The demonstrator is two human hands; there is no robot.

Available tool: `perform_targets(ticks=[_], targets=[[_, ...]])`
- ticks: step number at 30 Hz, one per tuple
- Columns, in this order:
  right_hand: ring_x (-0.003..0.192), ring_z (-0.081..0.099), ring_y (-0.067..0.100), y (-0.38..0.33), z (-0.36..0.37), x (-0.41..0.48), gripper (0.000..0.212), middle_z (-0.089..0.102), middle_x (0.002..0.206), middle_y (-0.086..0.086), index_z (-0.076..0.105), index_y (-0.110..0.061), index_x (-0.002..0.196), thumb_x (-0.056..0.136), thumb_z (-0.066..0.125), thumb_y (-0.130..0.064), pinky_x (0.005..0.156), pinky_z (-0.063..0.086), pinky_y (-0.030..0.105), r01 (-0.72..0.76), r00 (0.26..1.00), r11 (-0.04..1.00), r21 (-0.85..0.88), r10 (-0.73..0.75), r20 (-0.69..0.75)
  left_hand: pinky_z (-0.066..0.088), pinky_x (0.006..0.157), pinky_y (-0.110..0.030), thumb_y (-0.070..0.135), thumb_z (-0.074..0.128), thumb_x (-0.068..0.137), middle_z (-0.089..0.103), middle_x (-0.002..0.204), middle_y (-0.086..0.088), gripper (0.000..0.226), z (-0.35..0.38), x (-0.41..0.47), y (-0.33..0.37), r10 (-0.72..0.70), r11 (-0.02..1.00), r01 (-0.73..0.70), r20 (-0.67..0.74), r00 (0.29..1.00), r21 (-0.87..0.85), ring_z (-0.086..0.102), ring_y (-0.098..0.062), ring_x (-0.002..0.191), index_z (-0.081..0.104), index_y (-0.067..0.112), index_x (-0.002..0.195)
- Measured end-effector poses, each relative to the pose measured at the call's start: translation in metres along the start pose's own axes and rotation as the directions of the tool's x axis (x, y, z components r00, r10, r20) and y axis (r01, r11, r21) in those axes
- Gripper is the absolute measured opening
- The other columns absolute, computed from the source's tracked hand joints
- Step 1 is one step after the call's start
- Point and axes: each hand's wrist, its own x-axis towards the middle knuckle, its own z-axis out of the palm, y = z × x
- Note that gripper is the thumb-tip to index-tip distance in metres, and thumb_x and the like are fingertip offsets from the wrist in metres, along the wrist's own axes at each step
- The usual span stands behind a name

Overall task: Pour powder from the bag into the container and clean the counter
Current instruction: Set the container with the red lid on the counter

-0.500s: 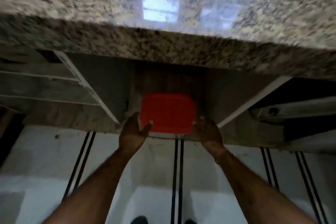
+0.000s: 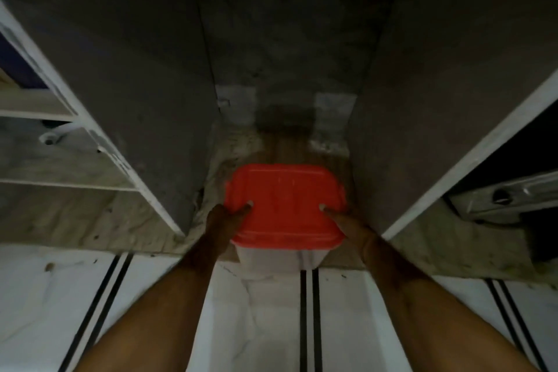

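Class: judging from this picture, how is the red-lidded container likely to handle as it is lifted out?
The container looks like rigid plastic, so probably stiff. The left hand and right hand both grip it, suggesting bulk or weight. The smooth lid may be slippery.

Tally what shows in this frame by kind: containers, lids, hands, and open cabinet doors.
Containers: 1, the clear tub
Lids: 1, the red lid, on the tub
Hands: 2, left hand and right hand, both gripping the tub by its sides
Open cabinet doors: 2, left door and right door
Total: 6
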Motion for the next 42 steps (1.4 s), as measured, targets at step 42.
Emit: perform_targets(ticks=[42], targets=[[0.084,0.071,0.020,-0.608,-0.127,-0.532,0.057,0.070,0.107,0.007,0.058,-0.013,0.121,0.083,0.080,-0.049,0.061,0.054,0.030,0.380,0.821,0.921,-0.089,-0.380,-0.426,0.062,0.080,-0.044,0.069,0.075,0.073,0.070,0.105,-0.006,0.076,-0.211,-0.483,0.606,0.397,0.916,-0.401,-0.112,0.911,-0.019,0.070,-0.025,0.089,0.060,0.011,0.119]])
